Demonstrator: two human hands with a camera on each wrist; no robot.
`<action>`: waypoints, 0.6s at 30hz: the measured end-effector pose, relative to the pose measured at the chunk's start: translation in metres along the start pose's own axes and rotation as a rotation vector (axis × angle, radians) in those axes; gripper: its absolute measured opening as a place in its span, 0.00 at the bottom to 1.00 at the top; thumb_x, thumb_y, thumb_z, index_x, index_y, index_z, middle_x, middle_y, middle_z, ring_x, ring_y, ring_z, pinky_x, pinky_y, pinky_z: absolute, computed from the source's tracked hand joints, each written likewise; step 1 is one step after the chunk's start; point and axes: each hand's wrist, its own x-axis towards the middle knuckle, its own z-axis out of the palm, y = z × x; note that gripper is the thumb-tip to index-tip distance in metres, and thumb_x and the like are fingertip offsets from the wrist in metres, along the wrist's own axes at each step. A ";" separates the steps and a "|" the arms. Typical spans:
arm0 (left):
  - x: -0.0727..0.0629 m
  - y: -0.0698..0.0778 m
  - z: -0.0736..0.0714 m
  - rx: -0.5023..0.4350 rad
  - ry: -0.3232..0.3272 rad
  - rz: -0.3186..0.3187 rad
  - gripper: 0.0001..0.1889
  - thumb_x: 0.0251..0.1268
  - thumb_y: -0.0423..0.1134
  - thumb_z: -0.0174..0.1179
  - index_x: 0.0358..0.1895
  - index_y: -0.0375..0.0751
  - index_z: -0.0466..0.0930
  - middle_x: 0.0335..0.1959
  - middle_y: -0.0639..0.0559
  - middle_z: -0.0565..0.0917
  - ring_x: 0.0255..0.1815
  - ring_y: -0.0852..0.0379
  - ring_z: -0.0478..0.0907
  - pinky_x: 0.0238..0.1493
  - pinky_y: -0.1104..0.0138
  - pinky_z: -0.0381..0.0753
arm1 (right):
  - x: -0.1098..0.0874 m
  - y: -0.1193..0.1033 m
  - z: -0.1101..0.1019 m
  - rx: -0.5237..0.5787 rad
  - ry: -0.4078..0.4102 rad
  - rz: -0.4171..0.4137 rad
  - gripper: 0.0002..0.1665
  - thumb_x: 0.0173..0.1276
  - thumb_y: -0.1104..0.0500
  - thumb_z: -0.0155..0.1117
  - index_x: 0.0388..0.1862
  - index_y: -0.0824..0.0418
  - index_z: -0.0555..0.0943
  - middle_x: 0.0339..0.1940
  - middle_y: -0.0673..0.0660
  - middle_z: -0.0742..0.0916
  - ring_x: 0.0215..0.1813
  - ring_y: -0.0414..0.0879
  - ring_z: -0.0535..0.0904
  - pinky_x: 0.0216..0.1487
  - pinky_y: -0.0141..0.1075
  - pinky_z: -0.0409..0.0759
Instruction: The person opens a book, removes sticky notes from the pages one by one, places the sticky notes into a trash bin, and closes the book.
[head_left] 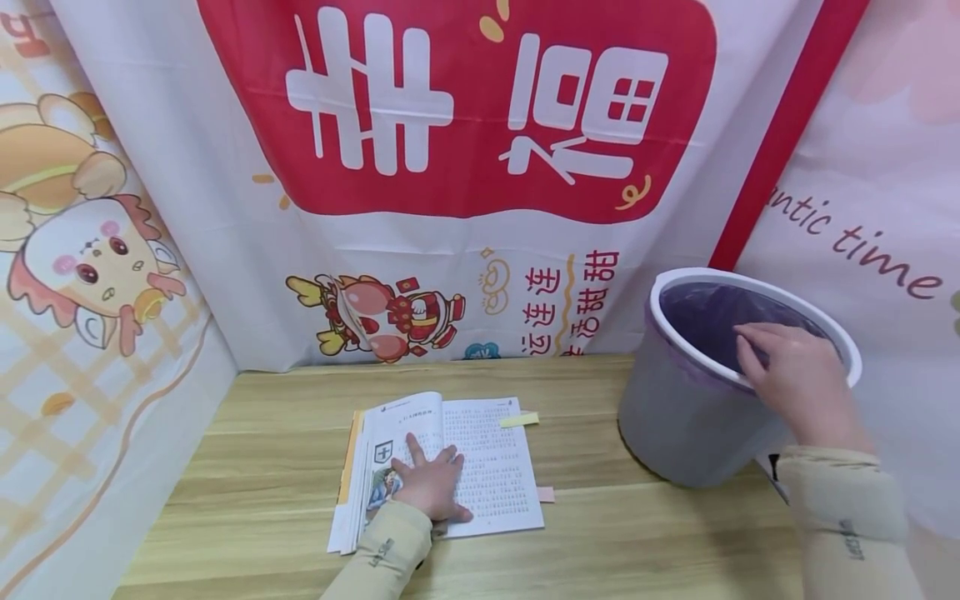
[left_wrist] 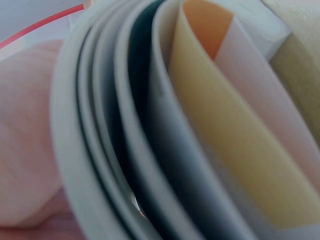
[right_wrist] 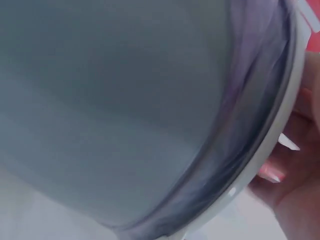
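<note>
My left hand (head_left: 431, 485) lies with spread fingers on an open book (head_left: 491, 467), pressing its pages near the spine. Printed text fills the right page, and a colour picture shows on the left one. A yellow tab (head_left: 520, 420) and a pink tab (head_left: 547, 495) stick out from the right edge. Close up in the left wrist view, curved pages (left_wrist: 125, 115) fan beside the hand. Over the rim of a grey trash bin (head_left: 693, 425) hangs my right hand (head_left: 798, 379), fingers loosely bent, thumb apart from the index finger. No object shows plainly between them.
A dark purple liner (head_left: 693, 317) covers the inside of the bin, folded over under its white rim. The wooden table (head_left: 570, 550) meets a printed cloth backdrop (head_left: 247, 275) behind, with more printed cloth at the left and right.
</note>
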 end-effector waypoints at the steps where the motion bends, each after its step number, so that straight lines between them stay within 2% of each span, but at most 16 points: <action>1: -0.001 0.000 0.000 -0.002 0.000 0.000 0.50 0.40 0.64 0.76 0.71 0.47 0.71 0.75 0.48 0.65 0.70 0.14 0.33 0.54 0.18 0.43 | 0.000 -0.005 0.002 0.022 0.076 -0.046 0.16 0.64 0.61 0.61 0.46 0.70 0.86 0.41 0.68 0.88 0.44 0.66 0.83 0.46 0.61 0.75; 4: -0.002 0.001 -0.001 -0.006 -0.005 -0.004 0.50 0.40 0.64 0.76 0.71 0.47 0.71 0.75 0.48 0.64 0.71 0.15 0.32 0.55 0.18 0.43 | -0.003 -0.025 0.014 0.090 0.278 -0.207 0.17 0.66 0.57 0.58 0.42 0.67 0.88 0.35 0.64 0.89 0.38 0.63 0.83 0.39 0.59 0.75; 6: -0.003 0.001 -0.003 -0.008 -0.005 -0.003 0.50 0.41 0.63 0.75 0.71 0.46 0.71 0.75 0.48 0.64 0.71 0.15 0.32 0.55 0.18 0.43 | -0.006 -0.040 0.024 0.122 0.345 -0.297 0.18 0.68 0.56 0.55 0.41 0.67 0.88 0.33 0.62 0.89 0.34 0.62 0.83 0.35 0.56 0.75; 8: -0.004 0.001 -0.004 -0.010 -0.005 -0.001 0.50 0.41 0.63 0.75 0.71 0.46 0.71 0.75 0.47 0.64 0.71 0.15 0.32 0.55 0.18 0.43 | -0.010 -0.055 0.036 0.152 0.367 -0.354 0.18 0.69 0.56 0.55 0.40 0.67 0.88 0.32 0.61 0.88 0.32 0.60 0.83 0.35 0.54 0.76; 13: -0.006 0.001 -0.006 -0.015 -0.008 0.004 0.50 0.41 0.64 0.75 0.71 0.46 0.71 0.75 0.47 0.64 0.71 0.15 0.33 0.55 0.18 0.43 | -0.022 -0.081 0.068 0.196 0.297 -0.390 0.18 0.69 0.57 0.54 0.40 0.67 0.88 0.33 0.59 0.89 0.34 0.56 0.84 0.35 0.51 0.80; 18: -0.006 0.001 -0.005 -0.018 -0.009 0.004 0.50 0.41 0.64 0.75 0.72 0.46 0.70 0.76 0.48 0.64 0.71 0.15 0.32 0.55 0.18 0.43 | -0.033 -0.093 0.100 0.216 0.120 -0.366 0.15 0.66 0.58 0.58 0.41 0.66 0.87 0.37 0.58 0.89 0.38 0.54 0.84 0.38 0.50 0.81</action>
